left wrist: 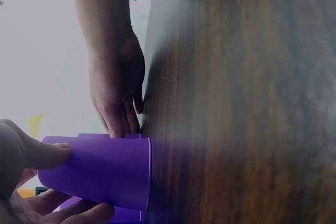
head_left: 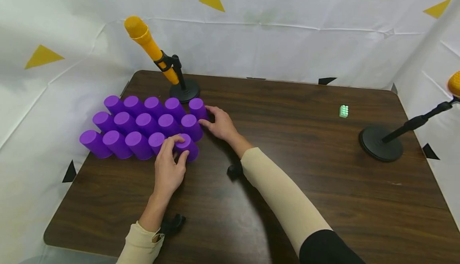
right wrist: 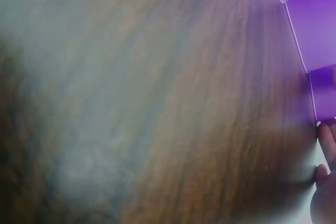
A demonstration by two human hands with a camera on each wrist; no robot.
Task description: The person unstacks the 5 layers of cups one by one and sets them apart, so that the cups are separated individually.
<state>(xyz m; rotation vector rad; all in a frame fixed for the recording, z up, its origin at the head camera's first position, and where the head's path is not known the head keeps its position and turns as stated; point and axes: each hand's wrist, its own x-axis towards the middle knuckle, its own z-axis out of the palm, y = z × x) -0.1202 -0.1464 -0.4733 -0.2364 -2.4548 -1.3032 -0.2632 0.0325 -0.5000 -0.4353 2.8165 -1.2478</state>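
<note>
Purple cups (head_left: 135, 140) stand upside down in three close rows at the left of the table, several in each. My left hand (head_left: 169, 172) grips the purple cup (head_left: 187, 147) at the right end of the near row, thumb on one side and fingers on the other. In the left wrist view that purple cup (left wrist: 105, 166) has its rim down at the table. My right hand (head_left: 221, 124) lies at the right end of the back and middle rows, its extended fingers and thumb against the cups' sides. Purple cups (right wrist: 317, 30) also show in the right wrist view.
A yellow microphone (head_left: 147, 42) on a black stand (head_left: 185, 91) rises behind the cups. Another black stand (head_left: 381, 144) with a yellow-headed microphone (head_left: 454, 83) is at the right. A small green brick (head_left: 344, 111) lies near the back right. White sheeting (head_left: 287, 48) surrounds the table (head_left: 305, 136).
</note>
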